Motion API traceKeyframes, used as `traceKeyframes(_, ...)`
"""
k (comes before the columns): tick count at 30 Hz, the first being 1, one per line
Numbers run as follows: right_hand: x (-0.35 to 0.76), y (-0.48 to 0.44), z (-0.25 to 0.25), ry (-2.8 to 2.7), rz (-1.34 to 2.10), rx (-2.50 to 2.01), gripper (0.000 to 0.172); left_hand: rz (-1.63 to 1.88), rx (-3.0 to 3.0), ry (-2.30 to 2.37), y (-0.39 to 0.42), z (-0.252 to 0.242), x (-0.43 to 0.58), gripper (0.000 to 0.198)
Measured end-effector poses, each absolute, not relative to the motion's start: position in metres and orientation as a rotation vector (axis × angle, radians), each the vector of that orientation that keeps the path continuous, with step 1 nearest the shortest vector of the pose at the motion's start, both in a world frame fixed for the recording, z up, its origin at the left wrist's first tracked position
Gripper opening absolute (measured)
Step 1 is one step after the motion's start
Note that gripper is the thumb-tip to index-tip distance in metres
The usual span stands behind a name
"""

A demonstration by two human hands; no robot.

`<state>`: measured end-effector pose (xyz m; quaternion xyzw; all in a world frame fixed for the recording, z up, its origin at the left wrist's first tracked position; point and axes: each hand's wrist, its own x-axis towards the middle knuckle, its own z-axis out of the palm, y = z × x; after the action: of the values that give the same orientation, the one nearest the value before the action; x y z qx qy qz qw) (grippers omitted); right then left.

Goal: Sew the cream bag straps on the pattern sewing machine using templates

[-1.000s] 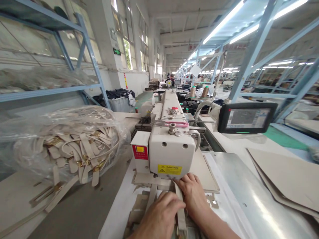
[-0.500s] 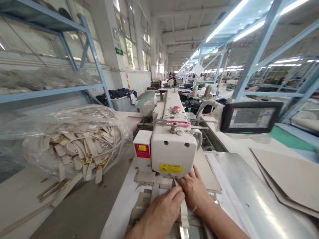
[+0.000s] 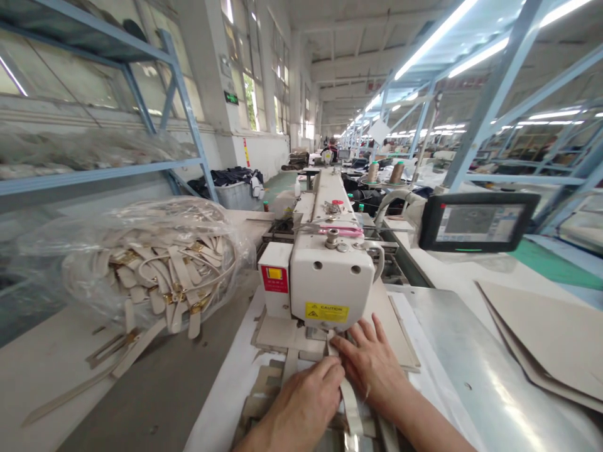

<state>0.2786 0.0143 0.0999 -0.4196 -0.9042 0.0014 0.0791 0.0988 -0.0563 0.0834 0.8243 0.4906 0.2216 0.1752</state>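
Grip: left hand [image 3: 301,408] curled, fingers pressed down on the cream leather strap [image 3: 351,402]; right hand [image 3: 372,367] spread, fingers fanned just beside the strap, no pinch visible.
Left of frame: clear plastic bag [image 3: 155,270] packed with strap pieces bearing gold fittings.
Lower centre: strap, running from below the sewing machine head [image 3: 327,282] to the bottom edge.
Right of frame: control screen [image 3: 478,221].
Risk: strap could shift sideways if the pressure eases; fingers this close could catch at the needle.
Hidden: needle and presser foot; strap's end, cut off by the frame edge; screen details.
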Motion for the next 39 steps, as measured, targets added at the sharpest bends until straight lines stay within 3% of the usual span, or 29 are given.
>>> traceKeyframes(5, 0.277, 0.007, 0.094, -2.674, -0.112, -1.256, 0.040, 0.612, 2.278, 1.340, -0.064, 0.077, 0.092, 0.053)
traceKeyframes(19, 0.265, 0.002, 0.096, -2.713, -0.113, -1.308, 0.050, 0.681, 2.310, 1.323, -0.064, 0.071, 0.083, 0.043)
traceKeyframes(29, 0.277, -0.008, 0.093, -2.673, -0.129, -1.292, 0.046, 0.605, 2.281, 1.286, -0.072, 0.082, 0.086, 0.041)
traceKeyframes(39, 0.315, -0.011, 0.118, -2.837, 0.258, -1.195, 0.056, 0.573, 2.295, 1.418, -0.068, 0.094, 0.079, 0.045)
